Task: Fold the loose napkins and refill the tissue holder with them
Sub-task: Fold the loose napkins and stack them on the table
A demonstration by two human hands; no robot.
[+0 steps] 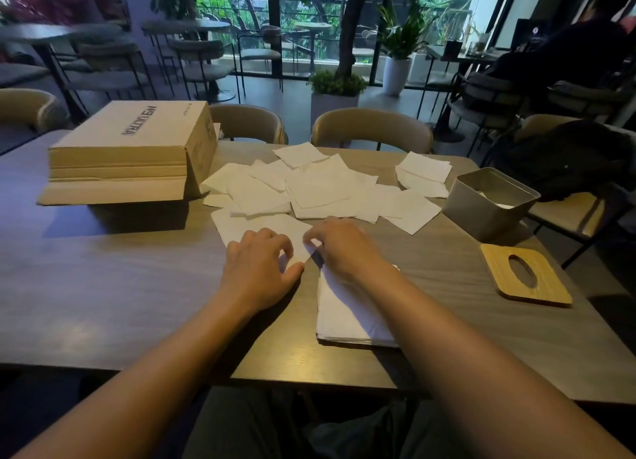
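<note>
One napkin (pixel 272 229) lies flat on the table (pixel 103 286), at the near edge of the loose pile (pixel 320 186). Our left hand (pixel 258 264) pinches its near corner with curled fingers and our right hand (pixel 340 248) nips the right edge. The paper looks thin, limp and near weightless. It would likely slide or tear if dragged, so we'd take it by the corners and crease it against the table. The folded stack (pixel 344 315) sits under our right wrist. The tissue holder (pixel 481 214) is open, with a little white paper low inside. Its wooden lid (pixel 550 286) lies near, not touching.
</note>
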